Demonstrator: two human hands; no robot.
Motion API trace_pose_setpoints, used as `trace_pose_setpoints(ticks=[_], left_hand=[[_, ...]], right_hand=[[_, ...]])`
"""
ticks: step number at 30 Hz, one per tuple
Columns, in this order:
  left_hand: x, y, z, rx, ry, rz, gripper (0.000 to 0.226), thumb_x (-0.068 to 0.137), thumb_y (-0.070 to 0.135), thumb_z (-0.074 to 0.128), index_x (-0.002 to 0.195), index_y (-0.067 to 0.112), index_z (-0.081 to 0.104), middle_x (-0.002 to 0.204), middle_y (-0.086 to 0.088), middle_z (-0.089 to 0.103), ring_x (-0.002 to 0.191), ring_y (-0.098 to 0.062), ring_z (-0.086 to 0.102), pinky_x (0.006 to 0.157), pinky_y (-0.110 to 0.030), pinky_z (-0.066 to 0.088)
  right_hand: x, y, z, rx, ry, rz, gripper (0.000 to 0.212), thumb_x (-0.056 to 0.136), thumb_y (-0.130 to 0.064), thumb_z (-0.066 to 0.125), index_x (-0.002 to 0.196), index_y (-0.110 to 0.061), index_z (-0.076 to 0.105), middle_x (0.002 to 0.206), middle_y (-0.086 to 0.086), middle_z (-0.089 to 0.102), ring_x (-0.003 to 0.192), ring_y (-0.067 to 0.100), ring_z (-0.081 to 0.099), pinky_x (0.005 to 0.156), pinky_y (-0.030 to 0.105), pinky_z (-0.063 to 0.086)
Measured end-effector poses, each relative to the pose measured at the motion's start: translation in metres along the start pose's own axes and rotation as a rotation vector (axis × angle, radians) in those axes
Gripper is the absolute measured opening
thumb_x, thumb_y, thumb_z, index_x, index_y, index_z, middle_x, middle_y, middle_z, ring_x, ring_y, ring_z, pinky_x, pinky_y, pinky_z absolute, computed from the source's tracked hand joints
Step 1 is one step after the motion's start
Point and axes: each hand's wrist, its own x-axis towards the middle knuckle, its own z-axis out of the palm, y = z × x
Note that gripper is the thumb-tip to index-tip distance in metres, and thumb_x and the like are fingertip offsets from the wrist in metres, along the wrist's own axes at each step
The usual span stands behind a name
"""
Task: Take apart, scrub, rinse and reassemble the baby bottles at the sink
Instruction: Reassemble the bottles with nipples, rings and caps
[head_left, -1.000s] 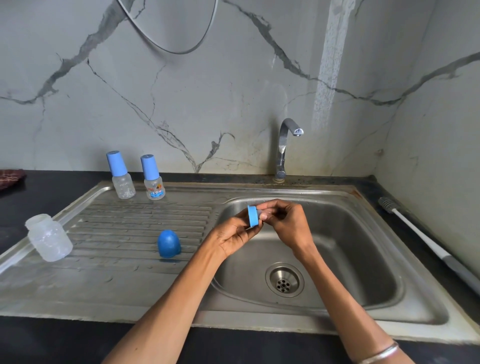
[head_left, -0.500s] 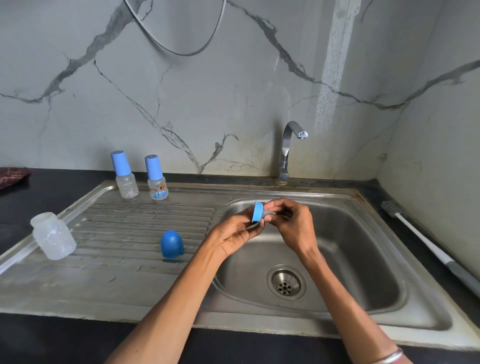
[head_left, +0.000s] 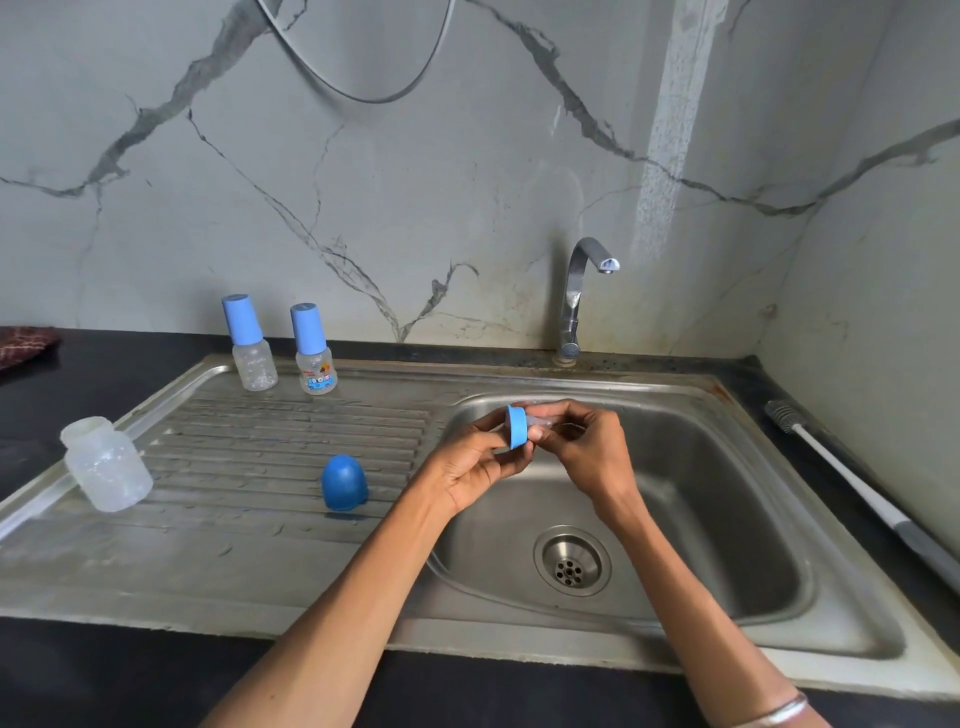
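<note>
Blue-capped bottles (head_left: 280, 345), two upright

Brushed steel sink (head_left: 753, 631), glossy chrome tap (head_left: 575, 296), frosted plastic bottle (head_left: 106, 465), matt blue cap (head_left: 343, 483).

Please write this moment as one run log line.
left hand: holds blue ring | right hand: pinches clear teat | over sink

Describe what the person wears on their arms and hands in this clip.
Both forearms are bare, with no sleeves in view and no gloves on the left hand or the right hand. The only thing worn is a thin metal bangle round the right forearm near the bottom edge. No rings or watch are visible.
</note>
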Motion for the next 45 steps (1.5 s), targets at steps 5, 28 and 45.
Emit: trace_pose_setpoints(ticks=[5,28,45], left_hand=[[0.003,-0.002,0.0,-0.142,0.01,-0.001,0.038,0.088,-0.021,0.045,0.104,0.008,0.066,0.096,-0.023,0.072,0.071,-0.021,0.071,0.064,-0.028,0.059],[0.01,0.002,-0.006,-0.044,0.134,0.034,0.037,0.085,-0.027,0.041,0.097,-0.001,0.064,0.108,-0.025,0.069,0.097,-0.03,0.069,0.076,-0.029,0.058],[0.002,0.007,-0.01,0.055,0.048,-0.013,0.031,0.088,-0.013,0.058,0.116,-0.004,0.069,0.112,-0.02,0.069,0.09,-0.019,0.068,0.073,-0.025,0.059]], right_hand=[[-0.001,-0.005,0.005,-0.041,0.03,-0.083,0.026,0.077,0.006,0.078,0.095,-0.012,0.078,0.094,-0.007,0.077,0.091,0.006,0.073,0.086,0.021,0.057],[-0.002,0.0,0.003,0.071,-0.096,0.013,0.019,0.083,-0.011,0.078,0.102,-0.012,0.076,0.098,-0.001,0.077,0.095,0.012,0.072,0.089,0.027,0.056],[-0.003,0.001,0.003,0.004,-0.076,0.006,0.021,0.087,-0.008,0.073,0.107,-0.015,0.076,0.099,-0.005,0.077,0.094,0.006,0.072,0.085,0.018,0.054]])
